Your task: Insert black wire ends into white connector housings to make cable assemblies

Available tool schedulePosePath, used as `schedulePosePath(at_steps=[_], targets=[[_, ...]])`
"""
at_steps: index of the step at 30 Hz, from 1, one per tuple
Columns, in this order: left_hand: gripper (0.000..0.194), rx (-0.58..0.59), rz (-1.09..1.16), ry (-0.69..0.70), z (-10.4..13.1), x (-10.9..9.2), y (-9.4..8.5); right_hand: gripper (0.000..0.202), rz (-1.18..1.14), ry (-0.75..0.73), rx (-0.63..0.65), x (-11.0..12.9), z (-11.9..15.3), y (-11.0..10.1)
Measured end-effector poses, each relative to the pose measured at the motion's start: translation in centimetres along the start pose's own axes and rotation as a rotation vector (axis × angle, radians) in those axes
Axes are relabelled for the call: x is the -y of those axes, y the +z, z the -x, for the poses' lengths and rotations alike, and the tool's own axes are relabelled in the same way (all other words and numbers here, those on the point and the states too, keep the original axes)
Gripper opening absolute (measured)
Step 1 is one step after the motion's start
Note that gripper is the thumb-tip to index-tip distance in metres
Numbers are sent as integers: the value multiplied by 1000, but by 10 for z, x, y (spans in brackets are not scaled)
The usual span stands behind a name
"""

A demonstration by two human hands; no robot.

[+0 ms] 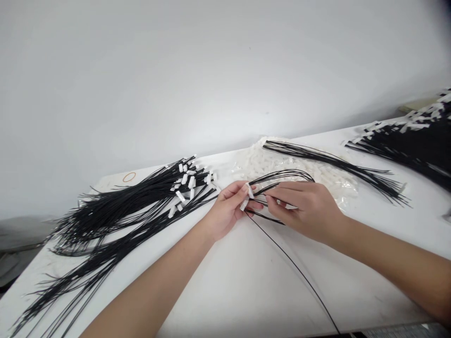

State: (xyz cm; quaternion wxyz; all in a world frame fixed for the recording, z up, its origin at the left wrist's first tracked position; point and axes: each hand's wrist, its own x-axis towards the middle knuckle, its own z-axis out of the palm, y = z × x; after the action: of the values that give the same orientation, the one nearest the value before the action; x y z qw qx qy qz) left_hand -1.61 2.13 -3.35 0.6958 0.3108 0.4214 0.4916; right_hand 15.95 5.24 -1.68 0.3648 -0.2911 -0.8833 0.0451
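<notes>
Between its thumb and fingers, my left hand (229, 209) pinches small white connectors (250, 190) at the middle of the view. Several thin black wires (282, 174) run out of them to the right and bend in loops. My right hand (305, 206) is closed on a black wire close to the connectors, its thumb and index finger pressed together. One long black wire (294, 264) trails from the connectors down to the table's front edge. How the wire ends sit inside the connectors is too small to tell.
Black wires with white connectors (130, 211) lie in a big bundle at left, beside a rubber band (129, 177). Behind my hands is a clear bag of white pieces (299, 164), with a wire bunch (334, 164) across it. More wires (412, 141) are piled at right.
</notes>
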Motion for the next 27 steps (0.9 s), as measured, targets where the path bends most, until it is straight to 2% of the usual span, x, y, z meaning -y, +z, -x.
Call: schedulePosePath(at_steps=[9, 14, 17, 20, 23, 25, 27], targets=[[20, 15, 7, 2, 0, 0, 0, 19, 70, -11, 39, -2, -1, -1], [19, 24, -4, 10, -2, 1, -1, 10, 37, 50, -53, -6, -2, -7], [20, 18, 4, 17, -3, 2, -2, 13, -39, 126, -96, -8, -6, -13], [21, 5, 10, 23, -3, 3, -2, 18, -248, 342, -25, -10, -12, -20], [21, -19, 7, 29, -3, 3, -1, 23, -629, 547, 120, -15, -17, -26], [21, -29, 4, 31, -2, 3, -1, 25, -858, 639, 191, -19, -19, -28], [20, -26, 0, 31, -2, 3, 0, 27, -956, 668, 205, -22, -19, -28]])
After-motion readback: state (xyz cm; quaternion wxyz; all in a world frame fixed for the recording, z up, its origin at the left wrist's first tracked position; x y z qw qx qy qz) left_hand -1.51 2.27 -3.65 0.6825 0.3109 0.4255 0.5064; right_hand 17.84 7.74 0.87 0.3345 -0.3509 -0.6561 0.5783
